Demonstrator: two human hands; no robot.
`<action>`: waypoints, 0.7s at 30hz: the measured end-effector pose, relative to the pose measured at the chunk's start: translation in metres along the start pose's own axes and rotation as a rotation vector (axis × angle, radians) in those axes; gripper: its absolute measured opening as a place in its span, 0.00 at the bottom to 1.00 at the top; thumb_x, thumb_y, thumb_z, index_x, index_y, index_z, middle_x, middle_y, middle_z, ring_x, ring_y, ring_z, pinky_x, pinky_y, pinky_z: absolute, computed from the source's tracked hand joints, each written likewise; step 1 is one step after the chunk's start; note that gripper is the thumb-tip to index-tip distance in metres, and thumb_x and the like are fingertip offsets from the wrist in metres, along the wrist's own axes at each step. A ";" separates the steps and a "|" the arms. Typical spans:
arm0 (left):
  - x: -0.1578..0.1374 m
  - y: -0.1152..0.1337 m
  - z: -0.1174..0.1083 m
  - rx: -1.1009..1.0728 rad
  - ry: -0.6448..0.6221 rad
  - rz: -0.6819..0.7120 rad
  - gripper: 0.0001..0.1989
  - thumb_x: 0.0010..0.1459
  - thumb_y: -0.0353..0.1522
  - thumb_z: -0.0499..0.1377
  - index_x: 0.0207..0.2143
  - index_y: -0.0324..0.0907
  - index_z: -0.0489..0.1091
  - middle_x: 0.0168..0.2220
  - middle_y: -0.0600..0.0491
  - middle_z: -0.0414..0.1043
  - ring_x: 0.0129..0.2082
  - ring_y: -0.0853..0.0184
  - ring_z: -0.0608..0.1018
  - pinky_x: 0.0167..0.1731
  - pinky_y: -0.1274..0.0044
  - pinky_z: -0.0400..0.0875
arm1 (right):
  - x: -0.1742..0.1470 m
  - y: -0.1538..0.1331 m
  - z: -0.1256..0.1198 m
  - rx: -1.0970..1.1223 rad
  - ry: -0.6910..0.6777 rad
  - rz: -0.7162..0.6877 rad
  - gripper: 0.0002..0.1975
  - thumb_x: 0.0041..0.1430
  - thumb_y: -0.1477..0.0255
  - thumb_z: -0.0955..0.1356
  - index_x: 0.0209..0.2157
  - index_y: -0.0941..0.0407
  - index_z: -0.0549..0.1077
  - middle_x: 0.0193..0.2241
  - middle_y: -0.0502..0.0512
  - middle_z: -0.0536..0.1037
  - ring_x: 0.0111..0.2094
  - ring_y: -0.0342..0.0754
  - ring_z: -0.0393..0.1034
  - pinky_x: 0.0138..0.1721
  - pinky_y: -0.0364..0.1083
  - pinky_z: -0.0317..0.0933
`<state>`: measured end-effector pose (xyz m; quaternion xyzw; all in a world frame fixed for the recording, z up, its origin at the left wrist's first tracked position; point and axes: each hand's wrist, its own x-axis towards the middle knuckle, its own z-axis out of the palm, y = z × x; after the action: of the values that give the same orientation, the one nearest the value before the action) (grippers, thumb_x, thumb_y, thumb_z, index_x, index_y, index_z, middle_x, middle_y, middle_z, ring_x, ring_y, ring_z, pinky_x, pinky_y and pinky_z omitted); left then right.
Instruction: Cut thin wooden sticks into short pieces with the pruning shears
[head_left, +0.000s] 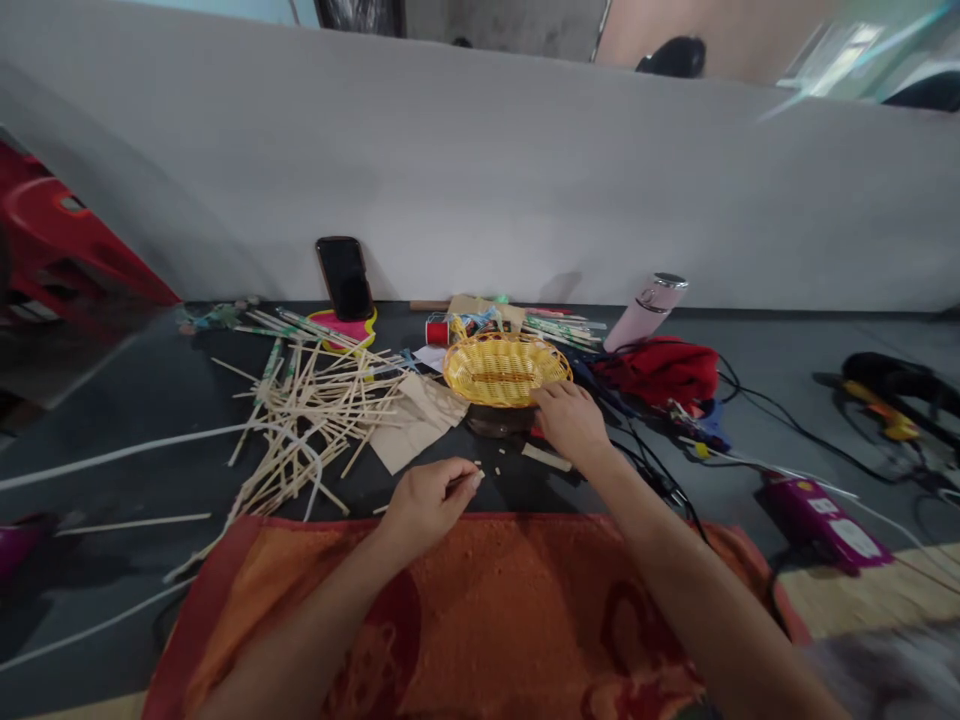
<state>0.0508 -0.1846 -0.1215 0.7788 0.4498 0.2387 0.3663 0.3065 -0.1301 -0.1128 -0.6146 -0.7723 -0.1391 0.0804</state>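
A pale thin wooden stick is pinched in my left hand (431,500), which is closed above the near edge of the dark tabletop. One tip shows between thumb and forefinger; a pale stub shows on the hand's other side. Several tiny cut bits of stick (497,471) lie just past those fingertips. My right hand (571,420) has its fingers bent on the near right rim of a shallow oval yellow wicker basket (506,370). The fingertips are partly hidden there. Nothing shows inside the basket, and a dark rounded object (496,420) sits under its near side.
Loose wooden sticks (322,400) are heaped at left, beside brown paper (409,420). A phone (345,278) leans on the white wall. At right stand a pink flask (646,312), red cloth (660,370), cables and a purple box (829,525). Orange cloth (480,610) covers my lap.
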 end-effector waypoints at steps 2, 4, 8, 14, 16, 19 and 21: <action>0.000 0.000 0.000 0.008 -0.004 0.003 0.13 0.62 0.38 0.51 0.38 0.43 0.74 0.31 0.53 0.77 0.31 0.67 0.77 0.30 0.80 0.67 | 0.002 0.006 0.001 -0.035 -0.013 -0.018 0.08 0.61 0.75 0.63 0.35 0.57 0.75 0.34 0.58 0.78 0.42 0.53 0.67 0.44 0.49 0.55; 0.001 -0.001 0.000 0.014 -0.003 0.000 0.14 0.62 0.39 0.51 0.39 0.43 0.74 0.32 0.52 0.77 0.32 0.67 0.77 0.31 0.80 0.67 | 0.001 0.012 0.000 -0.033 0.011 -0.018 0.10 0.63 0.73 0.62 0.34 0.56 0.75 0.34 0.57 0.78 0.40 0.52 0.68 0.42 0.48 0.54; 0.002 -0.001 -0.001 0.034 -0.010 -0.005 0.14 0.62 0.39 0.51 0.39 0.43 0.74 0.32 0.52 0.78 0.32 0.67 0.77 0.31 0.80 0.67 | -0.003 0.033 -0.015 -0.004 0.216 0.060 0.12 0.65 0.67 0.62 0.39 0.56 0.75 0.37 0.57 0.78 0.40 0.51 0.69 0.39 0.46 0.55; 0.001 -0.004 -0.002 0.069 -0.024 0.020 0.13 0.62 0.38 0.51 0.38 0.43 0.73 0.32 0.53 0.77 0.31 0.67 0.76 0.30 0.80 0.65 | 0.000 0.059 -0.047 -0.036 0.382 0.139 0.13 0.64 0.66 0.62 0.41 0.57 0.75 0.37 0.58 0.78 0.40 0.53 0.69 0.41 0.47 0.56; 0.001 -0.004 -0.003 0.084 -0.025 0.024 0.13 0.63 0.38 0.51 0.38 0.43 0.73 0.32 0.53 0.77 0.30 0.68 0.76 0.30 0.80 0.65 | 0.000 0.062 -0.052 -0.034 0.394 0.143 0.13 0.64 0.66 0.62 0.41 0.57 0.75 0.38 0.58 0.79 0.41 0.53 0.69 0.41 0.48 0.56; 0.001 -0.004 -0.003 0.102 -0.025 0.035 0.13 0.63 0.37 0.50 0.37 0.43 0.73 0.32 0.53 0.77 0.30 0.68 0.76 0.30 0.80 0.64 | 0.001 0.063 -0.052 -0.031 0.396 0.138 0.13 0.64 0.66 0.62 0.41 0.57 0.75 0.40 0.58 0.79 0.42 0.53 0.69 0.42 0.48 0.56; 0.001 -0.003 -0.002 0.114 -0.028 0.039 0.13 0.63 0.37 0.50 0.37 0.43 0.73 0.32 0.53 0.77 0.30 0.68 0.76 0.30 0.80 0.64 | 0.002 0.062 -0.047 -0.027 0.390 0.132 0.13 0.65 0.66 0.62 0.42 0.57 0.75 0.40 0.58 0.78 0.42 0.53 0.69 0.42 0.47 0.56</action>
<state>0.0481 -0.1818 -0.1224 0.8102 0.4423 0.2089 0.3228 0.3638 -0.1305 -0.0608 -0.6263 -0.6981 -0.2605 0.2291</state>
